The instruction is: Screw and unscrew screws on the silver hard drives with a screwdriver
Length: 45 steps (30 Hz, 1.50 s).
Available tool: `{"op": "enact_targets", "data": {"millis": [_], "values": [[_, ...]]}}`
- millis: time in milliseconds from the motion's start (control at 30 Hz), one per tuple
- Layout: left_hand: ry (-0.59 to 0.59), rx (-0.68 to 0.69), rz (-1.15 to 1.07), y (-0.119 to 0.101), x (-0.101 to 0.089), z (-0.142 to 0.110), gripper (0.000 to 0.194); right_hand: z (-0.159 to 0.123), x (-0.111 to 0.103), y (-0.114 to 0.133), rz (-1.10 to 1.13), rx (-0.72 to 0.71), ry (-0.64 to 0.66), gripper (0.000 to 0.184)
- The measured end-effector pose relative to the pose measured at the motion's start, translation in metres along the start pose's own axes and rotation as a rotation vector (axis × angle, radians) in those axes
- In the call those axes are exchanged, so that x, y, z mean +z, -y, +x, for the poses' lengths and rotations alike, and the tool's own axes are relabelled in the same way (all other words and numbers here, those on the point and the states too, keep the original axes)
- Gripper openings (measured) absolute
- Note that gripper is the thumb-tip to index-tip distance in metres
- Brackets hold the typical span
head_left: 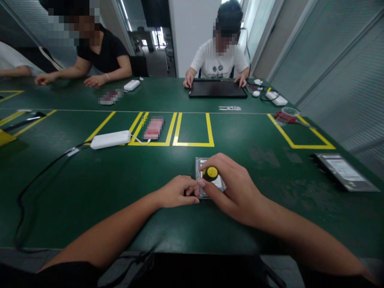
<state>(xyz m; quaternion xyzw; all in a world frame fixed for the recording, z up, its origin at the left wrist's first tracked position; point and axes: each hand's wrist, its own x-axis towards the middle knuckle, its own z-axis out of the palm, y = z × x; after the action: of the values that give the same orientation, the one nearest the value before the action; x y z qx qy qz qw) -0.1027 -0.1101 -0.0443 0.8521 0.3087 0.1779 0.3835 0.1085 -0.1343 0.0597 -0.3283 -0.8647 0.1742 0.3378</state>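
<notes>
A hard drive (220, 184) with a silver case and a pale label lies on the green table in front of me, partly covered by my hands. My right hand (237, 184) grips a screwdriver (210, 173) between thumb and fingers. Its handle end, yellow and black, faces up at me, and the shaft and tip are hidden beneath it. At the drive's left edge rests my left hand (181, 192), its fingers curled against the side of the case.
A second drive-like unit (345, 172) lies to the right. Yellow tape rectangles (193, 144) mark the table. A white power bank (110, 139) is cabled to a phone (154, 129). A clear tub (289, 114) stands back right. Opposite, a person holds a dark flat panel (218, 89); others sit left.
</notes>
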Motion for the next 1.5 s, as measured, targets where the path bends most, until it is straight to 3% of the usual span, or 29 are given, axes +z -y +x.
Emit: {"op": "enact_targets", "data": {"millis": [333,600,833,1000,1267,1500], "values": [[-0.009,-0.001,0.015,0.004,0.002,0.0,0.019,0.0,-0.007,0.001,-0.259,0.044,0.169,0.016],[0.036,-0.017,0.065,0.001,-0.001,0.001,0.017,0.003,-0.016,-0.005,-0.399,0.012,0.225,0.006],[0.024,-0.003,0.065,0.002,0.0,0.001,0.016,0.004,-0.029,-0.015,-0.509,0.029,0.253,0.01],[0.017,0.0,0.055,0.003,0.001,0.001,0.015,-0.009,-0.032,-0.041,-0.595,0.137,0.165,0.013],[0.015,-0.003,0.06,0.005,0.001,0.001,0.015,-0.043,-0.027,-0.103,-0.717,0.239,0.181,0.02],[0.02,-0.001,0.058,0.005,0.001,0.0,0.017,-0.059,-0.011,-0.142,-0.816,0.2,0.198,0.03]]}}
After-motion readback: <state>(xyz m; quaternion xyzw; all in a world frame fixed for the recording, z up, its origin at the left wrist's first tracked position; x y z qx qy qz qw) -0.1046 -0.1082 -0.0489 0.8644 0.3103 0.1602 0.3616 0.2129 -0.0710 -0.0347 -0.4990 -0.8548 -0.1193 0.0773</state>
